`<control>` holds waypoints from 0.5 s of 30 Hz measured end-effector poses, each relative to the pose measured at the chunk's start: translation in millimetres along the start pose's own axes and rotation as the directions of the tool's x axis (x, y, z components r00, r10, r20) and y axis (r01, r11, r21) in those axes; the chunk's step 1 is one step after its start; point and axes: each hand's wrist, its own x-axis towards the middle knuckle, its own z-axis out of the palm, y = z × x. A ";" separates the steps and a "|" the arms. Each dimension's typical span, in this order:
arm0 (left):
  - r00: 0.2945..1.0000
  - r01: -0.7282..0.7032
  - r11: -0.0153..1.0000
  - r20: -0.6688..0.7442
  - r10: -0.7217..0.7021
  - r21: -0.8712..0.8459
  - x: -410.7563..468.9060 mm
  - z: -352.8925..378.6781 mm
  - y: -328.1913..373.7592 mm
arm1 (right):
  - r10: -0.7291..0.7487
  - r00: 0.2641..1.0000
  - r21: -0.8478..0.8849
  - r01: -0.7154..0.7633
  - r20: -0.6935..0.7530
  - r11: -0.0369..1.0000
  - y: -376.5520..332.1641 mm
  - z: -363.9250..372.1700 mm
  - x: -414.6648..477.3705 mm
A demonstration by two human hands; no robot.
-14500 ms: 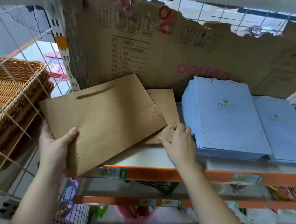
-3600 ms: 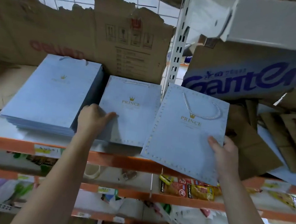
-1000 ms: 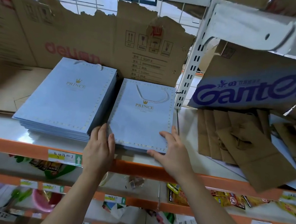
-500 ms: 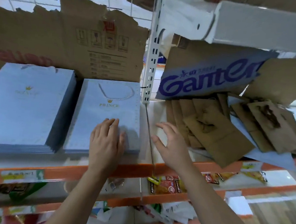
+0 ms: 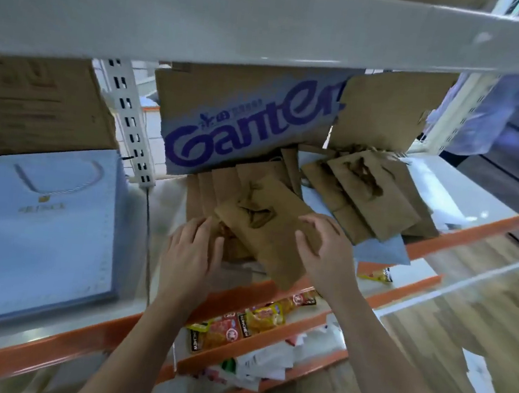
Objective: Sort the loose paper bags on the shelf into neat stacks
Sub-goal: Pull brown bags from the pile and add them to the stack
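1. Stacked bags (image 5: 39, 237) lie left of the upright post (image 5: 128, 121) on the shelf (image 5: 463, 198).
2. Fanned bags (image 5: 266, 238) lie right of it, a second heap (image 5: 370, 192) farther right.
3. A cardboard sheet (image 5: 247, 121) stands behind both.

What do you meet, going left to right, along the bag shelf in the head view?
blue bags → white post → left hand → right hand → far brown bags

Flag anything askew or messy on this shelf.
Brown paper bags lie fanned at mixed angles, one corner overhanging the orange shelf edge. A second brown pile further right is skewed too. Blue bag stack looks squared.
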 end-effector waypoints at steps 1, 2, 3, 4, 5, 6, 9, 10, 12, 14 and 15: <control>1.000 0.021 1.000 -0.015 -0.021 0.001 4.4 5.2 5.6 | 0.006 1.000 0.005 -0.006 -0.002 1.000 11.1 -6.5 5.4; 0.999 0.050 0.999 -0.021 -0.049 0.006 8.7 9.8 10.5 | 0.014 1.000 0.012 -0.014 -0.005 1.000 21.4 -12.7 11.1; 0.996 0.091 0.996 -0.018 -0.091 0.015 12.4 14.0 14.6 | 0.015 1.000 0.018 -0.014 -0.013 1.000 30.3 -17.9 17.2; 0.989 0.146 0.989 -0.010 -0.146 0.026 15.9 17.7 17.4 | 0.002 1.000 0.020 -0.001 -0.028 1.000 38.8 -22.5 23.6; 0.978 0.207 0.978 -0.002 -0.207 0.040 19.1 21.3 19.2 | -0.024 0.999 0.010 0.025 -0.044 1.000 46.6 -26.2 30.5; 0.965 0.263 0.963 -0.001 -0.264 0.058 21.7 24.6 20.2 | -0.055 0.997 -0.012 0.054 -0.051 0.998 53.6 -29.1 37.6; 0.922 0.388 0.912 -0.045 -0.386 0.131 29.0 32.2 23.8 | -0.108 0.994 -0.039 0.108 -0.001 0.993 70.2 -35.7 55.5; 0.899 0.439 0.888 -0.063 -0.434 0.136 33.0 32.9 25.2 | -0.115 0.993 -0.014 0.115 0.018 0.993 75.1 -37.2 59.7; 0.851 0.525 0.843 -0.083 -0.518 0.118 42.4 32.0 25.9 | -0.120 0.991 0.053 0.117 0.052 0.992 83.9 -39.3 66.3; 0.829 0.559 0.823 -0.087 -0.553 0.096 48.0 30.1 24.6 | -0.142 0.985 0.086 0.134 0.094 0.987 90.1 -40.2 70.7; 0.820 0.572 0.817 -0.086 -0.566 0.079 49.4 29.2 23.9 | -0.160 0.980 0.092 0.150 0.115 0.984 92.1 -40.0 72.2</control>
